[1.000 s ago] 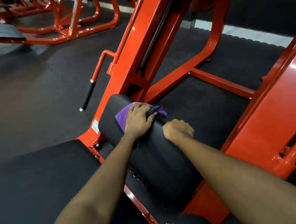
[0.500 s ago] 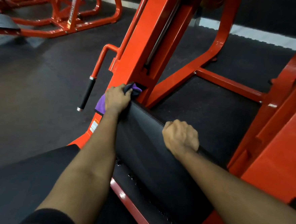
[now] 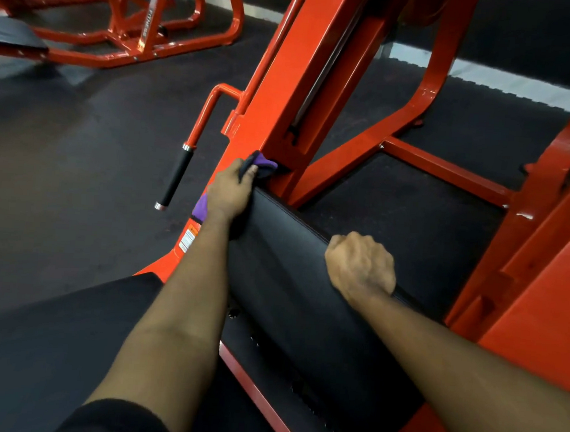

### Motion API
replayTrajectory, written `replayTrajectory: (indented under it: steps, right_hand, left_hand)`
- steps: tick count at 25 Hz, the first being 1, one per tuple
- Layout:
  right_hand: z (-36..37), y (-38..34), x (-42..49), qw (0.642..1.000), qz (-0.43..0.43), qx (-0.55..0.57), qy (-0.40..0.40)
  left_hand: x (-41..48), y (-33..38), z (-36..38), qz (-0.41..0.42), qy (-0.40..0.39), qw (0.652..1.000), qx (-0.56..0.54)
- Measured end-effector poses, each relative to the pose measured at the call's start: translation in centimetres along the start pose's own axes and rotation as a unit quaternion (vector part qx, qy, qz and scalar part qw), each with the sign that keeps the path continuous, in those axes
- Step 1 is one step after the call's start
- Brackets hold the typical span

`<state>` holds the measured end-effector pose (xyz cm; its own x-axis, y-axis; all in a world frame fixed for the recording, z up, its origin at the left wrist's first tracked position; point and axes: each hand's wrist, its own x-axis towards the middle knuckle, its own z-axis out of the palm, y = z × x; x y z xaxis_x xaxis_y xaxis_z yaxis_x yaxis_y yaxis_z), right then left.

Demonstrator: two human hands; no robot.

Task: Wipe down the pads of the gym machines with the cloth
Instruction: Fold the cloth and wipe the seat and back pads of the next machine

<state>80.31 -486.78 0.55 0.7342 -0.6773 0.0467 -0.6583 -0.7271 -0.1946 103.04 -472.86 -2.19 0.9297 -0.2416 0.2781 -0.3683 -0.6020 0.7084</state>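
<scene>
Cloth [image 3: 265, 163]: purple, bunched at the upper left end of the pad [image 3: 291, 250], tight against the base of the orange upright [image 3: 286, 81]. One fold visible past the fingertips, another below the wrist.

Left grip [image 3: 228, 191]: closed round the cloth, knuckles up, pressed to the end of the pad. Judged purpose: reaching the padding-to-frame corner, a spot easily missed by a flat sweep.

Pad: black, long, rounded, set at a slant across the machine.

Right grip [image 3: 359, 266]: fingers curled over the far edge of the pad near mid-length, well apart from the cloth; fingertips hidden behind the edge. Judged purpose: bracing the body during the forward lean.

Surroundings: black-sleeved handle [image 3: 178, 174] just left of the upright; warning label [image 3: 187, 239] on the frame below the cloth; dark floor [image 3: 61, 166]; second orange machine [image 3: 138, 30] well apart, upper left.

Next step, as a judgement only: draw the cloth back along the top edge toward the right grip, then lift that grip clear to expose the covered strip.
</scene>
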Motion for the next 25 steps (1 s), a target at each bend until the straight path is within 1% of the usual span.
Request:
replayTrajectory:
  steps: [2,4,10,15,17,20,22,23,25]
  right_hand:
    - [0.1,-0.1,0.0,1.0,0.001,0.002,0.003]
    - [0.0,-0.1,-0.1,1.0,0.001,0.002,0.007]
    - [-0.2,0.0,-0.2,1.0,-0.009,-0.001,0.013]
    - [-0.1,0.0,-0.2,1.0,-0.009,-0.007,0.02]
    - [0.0,0.0,-0.2,1.0,-0.01,-0.007,0.022]
    - [0.1,-0.1,-0.3,1.0,-0.006,-0.001,0.023]
    - [0.0,-0.1,-0.3,1.0,-0.003,-0.002,0.021]
    - [0.0,-0.1,-0.2,1.0,-0.004,-0.004,0.017]
    - [0.1,-0.2,-0.3,1.0,-0.006,-0.003,0.02]
  left_hand:
    - [0.1,-1.7,-0.6,-0.081,0.007,0.99,-0.118]
    - [-0.4,-3.3,-0.8,-0.106,0.014,0.983,-0.152]
    - [-2.4,-3.3,-0.4,-0.124,0.063,0.98,-0.145]
    - [-6.1,-6.7,0.0,-0.195,0.111,0.967,-0.123]
    - [-7.6,-8.2,0.1,-0.21,0.118,0.963,-0.122]
    - [-8.0,-7.9,0.1,-0.226,0.111,0.963,-0.095]
    - [-6.9,-6.7,0.0,-0.207,0.127,0.97,-0.026]
    - [-6.0,-5.8,0.0,-0.181,0.138,0.974,0.0]
    - [-3.7,-3.8,-0.3,-0.1,0.141,0.985,0.001]
